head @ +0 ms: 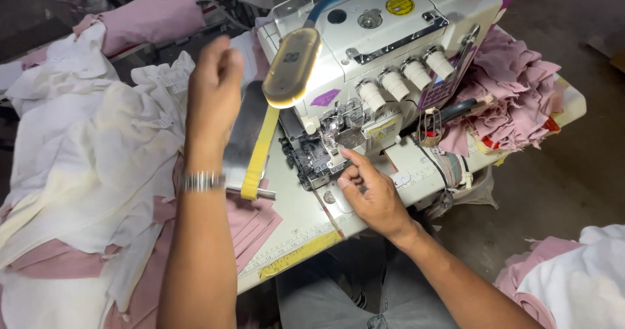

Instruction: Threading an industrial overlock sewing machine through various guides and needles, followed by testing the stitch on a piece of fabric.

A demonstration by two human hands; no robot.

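Head view: a person sits at a white sewing machine, one hand at the needle, the other raised.

The right hand lies on the machine bed near its front edge, fingers loosely curled, forefinger stretched toward the presser foot; it has hold of nothing that I can make out. The left hand hangs in the air to the left of the machine, over the heap of white cloth, fingers bunched together; whether they pinch a thread I cannot tell. A metal watch band circles that wrist. Pink cloth pieces lie flat on the table's near left part, and a crumpled pile of pink scraps sits at the far right, just beside the machine.
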